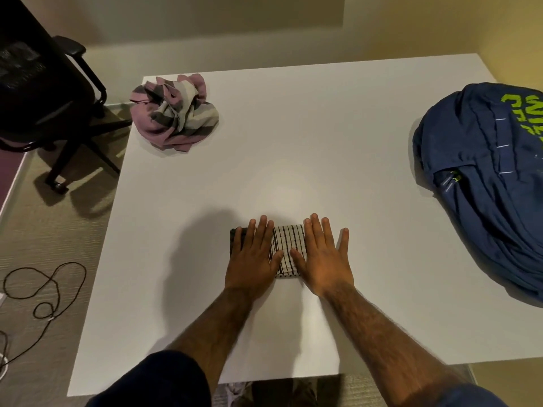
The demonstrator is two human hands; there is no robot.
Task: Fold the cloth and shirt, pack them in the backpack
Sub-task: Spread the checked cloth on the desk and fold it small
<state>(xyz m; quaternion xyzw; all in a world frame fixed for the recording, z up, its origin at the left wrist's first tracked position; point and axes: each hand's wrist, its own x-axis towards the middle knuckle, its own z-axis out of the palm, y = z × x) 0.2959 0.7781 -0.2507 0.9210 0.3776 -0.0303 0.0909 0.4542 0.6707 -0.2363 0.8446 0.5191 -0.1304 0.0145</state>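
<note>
A small checked black-and-white cloth (288,245) lies folded into a compact rectangle on the white table (293,142), near the front. My left hand (254,259) presses flat on its left half, fingers straight. My right hand (323,257) presses flat on its right edge, partly on the table. A crumpled pink, grey and cream striped shirt (174,113) sits in a heap at the table's far left corner. A dark blue backpack (484,177) with green lettering lies on its side at the right edge.
A black office chair (44,98) stands off the table's far left corner. A dark cable (44,289) loops on the floor at the left. Walls close in behind and to the right of the table.
</note>
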